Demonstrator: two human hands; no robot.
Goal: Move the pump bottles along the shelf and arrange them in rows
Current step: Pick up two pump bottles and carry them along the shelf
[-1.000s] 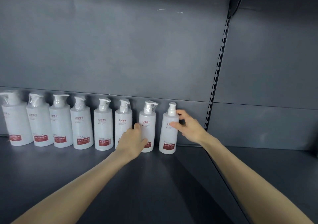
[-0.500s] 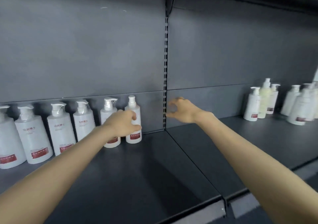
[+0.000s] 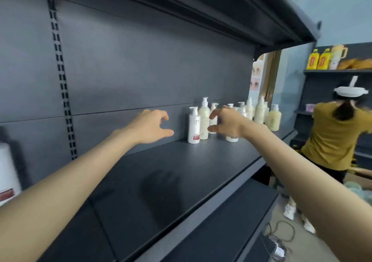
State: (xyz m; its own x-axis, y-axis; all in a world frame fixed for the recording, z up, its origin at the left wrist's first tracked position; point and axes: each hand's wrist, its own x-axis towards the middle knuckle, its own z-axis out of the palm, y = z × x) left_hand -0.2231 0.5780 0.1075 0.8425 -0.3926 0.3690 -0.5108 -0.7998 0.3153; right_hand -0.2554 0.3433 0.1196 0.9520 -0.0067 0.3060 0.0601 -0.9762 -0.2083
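Note:
A loose group of white and cream pump bottles point(image 3: 237, 114) stands at the far right end of the dark shelf point(image 3: 181, 173). Nearest to me are a white bottle with a red label point(image 3: 193, 125) and a taller cream bottle point(image 3: 204, 118). My left hand point(image 3: 150, 127) hovers above the shelf just left of the white bottle, fingers spread and empty. My right hand point(image 3: 227, 120) reaches in front of the group, thumb and fingers apart, holding nothing; it hides part of a white bottle point(image 3: 231, 138). One white bottle from the left row point(image 3: 7, 173) shows at the left edge.
An upper shelf point(image 3: 221, 9) overhangs the bottles. A slotted upright point(image 3: 62, 84) splits the back panel. A person in a yellow shirt point(image 3: 338, 136) bends at another shelf on the right. Yellow jugs point(image 3: 320, 59) stand up there. Cables point(image 3: 281, 239) lie on the floor.
My view has swung right, away from the lined-up row. Both hands let go of the left bottles and moved right along the shelf to the loose group.

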